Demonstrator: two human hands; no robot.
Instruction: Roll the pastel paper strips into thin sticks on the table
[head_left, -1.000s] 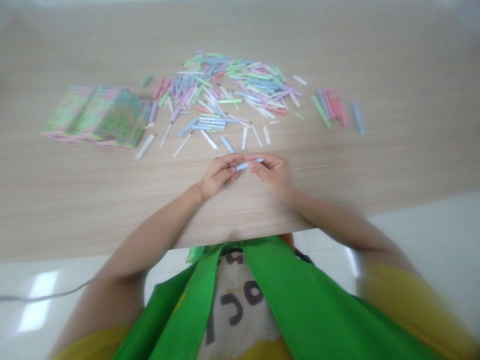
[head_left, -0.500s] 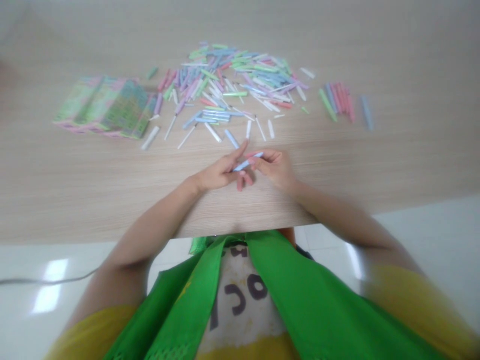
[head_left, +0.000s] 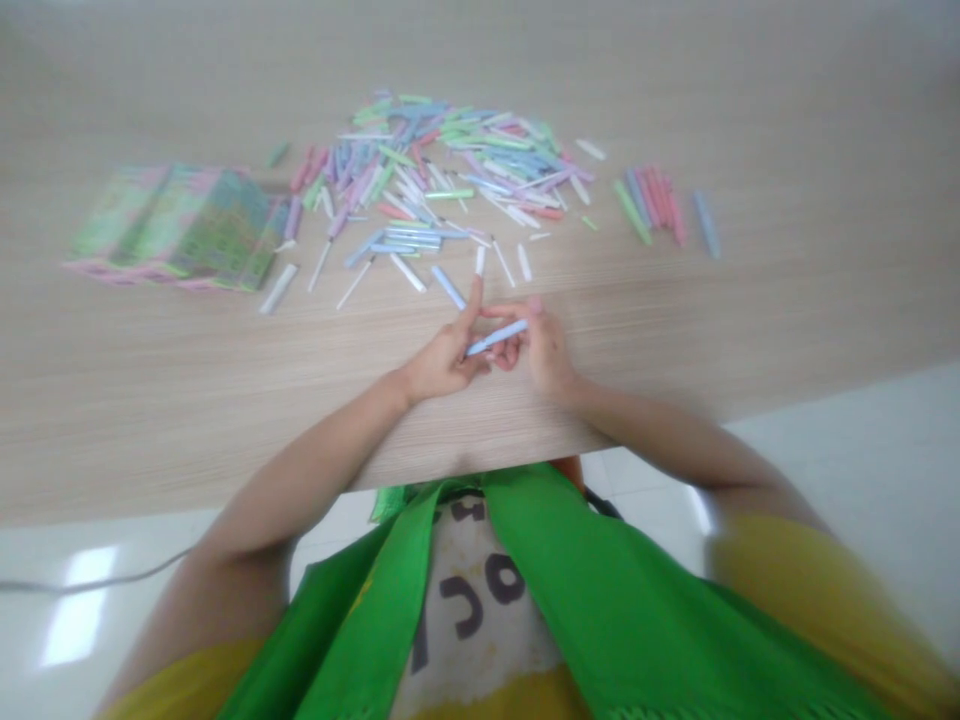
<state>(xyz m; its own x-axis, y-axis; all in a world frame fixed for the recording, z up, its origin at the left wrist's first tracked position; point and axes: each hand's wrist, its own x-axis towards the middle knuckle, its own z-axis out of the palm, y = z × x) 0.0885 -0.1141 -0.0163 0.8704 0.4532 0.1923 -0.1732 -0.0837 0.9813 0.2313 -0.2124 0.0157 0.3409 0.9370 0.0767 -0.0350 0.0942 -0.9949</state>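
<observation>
A light-blue pen-like stick point(head_left: 496, 338) lies slanted between my two hands, close to the table's front edge. My left hand point(head_left: 450, 355) holds its lower left end, with the index finger pointing away toward a white piece. The upper right end of the stick touches my right hand point(head_left: 547, 345), whose fingers are bent around that end. Just beyond the hands lie a loose blue piece point(head_left: 448, 287) and a white piece point(head_left: 524, 262).
A wide pile of pastel sticks and caps point(head_left: 480, 165) spreads across the table point(head_left: 787, 300). Patterned green and pink packs point(head_left: 172, 225) are at the left. A small row of red and green pieces point(head_left: 654, 203) lies at the right, beside one blue piece point(head_left: 706, 224).
The view has shifted, so the table items appear further left. My right hand's pinch has changed, with its thumb now raised at the stick's end. The blue stick remains between both hands.
</observation>
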